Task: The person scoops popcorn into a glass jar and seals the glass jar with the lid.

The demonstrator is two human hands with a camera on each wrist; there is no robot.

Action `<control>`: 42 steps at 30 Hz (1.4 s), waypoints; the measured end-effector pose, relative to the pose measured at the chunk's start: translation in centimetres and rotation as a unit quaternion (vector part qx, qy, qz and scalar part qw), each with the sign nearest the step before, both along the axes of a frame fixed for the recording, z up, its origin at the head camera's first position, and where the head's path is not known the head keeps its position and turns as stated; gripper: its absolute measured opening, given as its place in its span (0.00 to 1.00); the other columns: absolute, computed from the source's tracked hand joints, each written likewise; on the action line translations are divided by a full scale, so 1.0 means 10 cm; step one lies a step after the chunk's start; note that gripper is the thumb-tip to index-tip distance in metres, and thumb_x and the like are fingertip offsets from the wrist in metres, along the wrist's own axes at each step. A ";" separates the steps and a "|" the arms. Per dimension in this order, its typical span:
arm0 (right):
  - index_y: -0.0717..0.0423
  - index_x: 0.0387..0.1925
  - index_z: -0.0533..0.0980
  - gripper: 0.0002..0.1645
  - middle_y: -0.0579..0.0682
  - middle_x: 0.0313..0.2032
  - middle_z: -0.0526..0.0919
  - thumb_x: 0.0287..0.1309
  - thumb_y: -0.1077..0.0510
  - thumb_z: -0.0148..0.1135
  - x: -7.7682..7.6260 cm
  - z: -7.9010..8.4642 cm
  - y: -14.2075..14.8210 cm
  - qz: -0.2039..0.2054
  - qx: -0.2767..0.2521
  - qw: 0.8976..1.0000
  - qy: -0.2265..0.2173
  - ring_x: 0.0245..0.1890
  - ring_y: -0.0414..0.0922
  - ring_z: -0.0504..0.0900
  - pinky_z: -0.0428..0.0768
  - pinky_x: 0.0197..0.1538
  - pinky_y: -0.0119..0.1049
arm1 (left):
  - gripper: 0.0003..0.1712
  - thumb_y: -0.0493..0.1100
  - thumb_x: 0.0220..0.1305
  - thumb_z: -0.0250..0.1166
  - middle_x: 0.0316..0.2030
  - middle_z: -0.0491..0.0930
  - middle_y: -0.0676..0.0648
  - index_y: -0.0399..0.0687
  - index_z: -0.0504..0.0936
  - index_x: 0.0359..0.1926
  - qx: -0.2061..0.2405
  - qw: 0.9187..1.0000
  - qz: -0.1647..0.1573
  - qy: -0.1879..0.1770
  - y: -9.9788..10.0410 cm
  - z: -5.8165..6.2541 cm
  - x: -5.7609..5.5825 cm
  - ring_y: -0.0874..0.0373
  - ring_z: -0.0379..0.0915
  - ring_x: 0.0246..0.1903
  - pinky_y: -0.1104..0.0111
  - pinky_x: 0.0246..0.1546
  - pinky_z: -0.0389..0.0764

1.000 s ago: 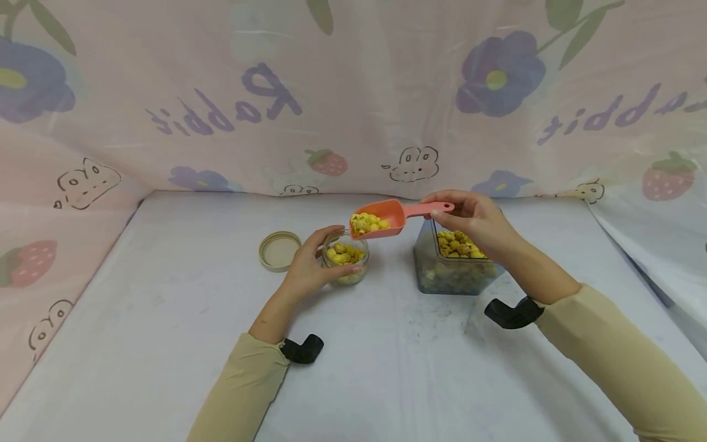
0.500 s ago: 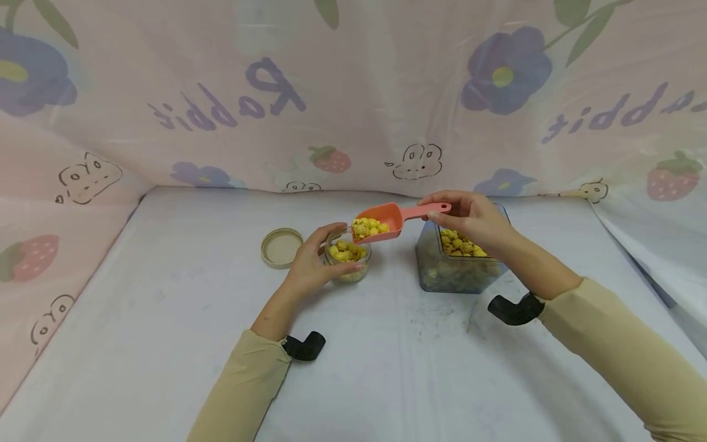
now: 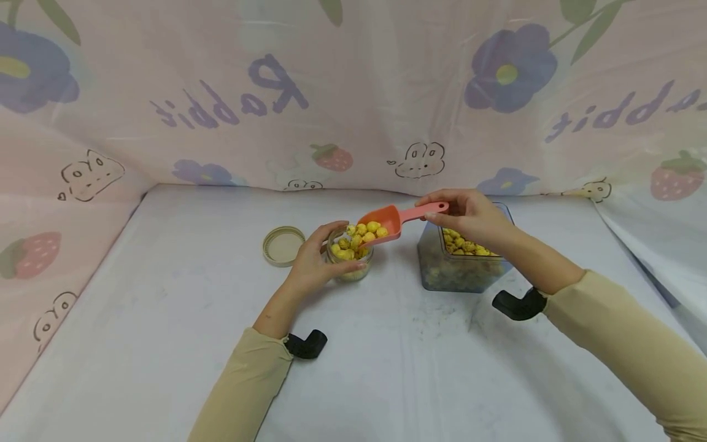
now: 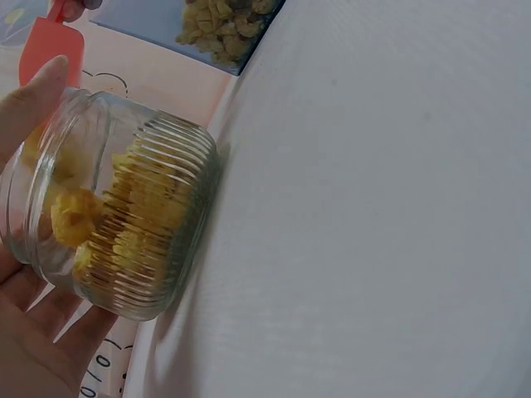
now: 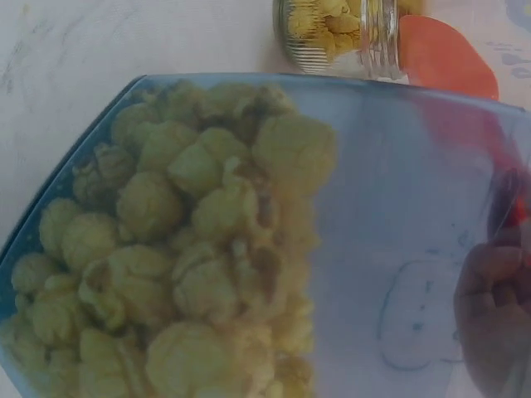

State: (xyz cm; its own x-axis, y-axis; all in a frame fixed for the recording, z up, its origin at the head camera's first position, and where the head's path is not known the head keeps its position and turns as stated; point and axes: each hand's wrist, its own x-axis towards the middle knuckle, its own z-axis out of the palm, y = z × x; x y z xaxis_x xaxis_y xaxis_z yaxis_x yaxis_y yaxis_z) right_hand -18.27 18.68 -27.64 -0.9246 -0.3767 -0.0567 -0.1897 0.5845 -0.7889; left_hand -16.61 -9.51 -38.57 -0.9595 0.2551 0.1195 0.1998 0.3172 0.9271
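In the head view my left hand (image 3: 313, 263) holds a small glass jar (image 3: 353, 277), thumb and fingers around its sides. The jar stands upright on the table with yellow popcorn inside; its ribbed lower wall (image 4: 158, 224) shows in the left wrist view. My right hand (image 3: 474, 220) pinches the handle of an orange-pink scoop (image 3: 391, 218). Tilted down to the left, the scoop has its lip over the jar's mouth. Yellow popcorn (image 3: 373, 228) lies at the scoop's front and reaches into the jar opening.
Right of the jar stands a clear, bluish square container (image 3: 450, 279) partly filled with popcorn, beneath my right hand. A round beige lid (image 3: 283, 247) lies left of the jar. A printed curtain (image 3: 359, 92) rises behind the white table (image 3: 375, 368).
The scoop has tipped further and come down onto the jar's mouth. Its popcorn has slid forward over the lip toward the jar. The left hand keeps its hold.
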 end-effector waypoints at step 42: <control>0.48 0.52 0.78 0.15 0.45 0.33 0.77 0.64 0.56 0.59 0.23 0.01 0.27 -0.034 -0.116 0.993 0.014 0.25 0.43 0.69 0.68 0.23 0.36 | 0.47 0.44 0.48 0.77 0.65 0.68 0.42 0.43 0.63 0.67 -0.042 0.999 -0.022 -0.007 0.02 0.13 0.02 0.49 0.59 0.68 0.54 0.70 0.58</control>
State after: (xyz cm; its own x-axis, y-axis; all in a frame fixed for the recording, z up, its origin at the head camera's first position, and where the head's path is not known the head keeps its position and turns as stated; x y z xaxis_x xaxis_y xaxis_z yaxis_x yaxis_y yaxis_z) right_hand -15.98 21.36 -27.58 -0.9481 -0.3141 0.0496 -0.1796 0.4000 -0.8988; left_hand -16.44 -9.28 -37.30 -0.9484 0.3063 0.0822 0.2024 0.3851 0.9004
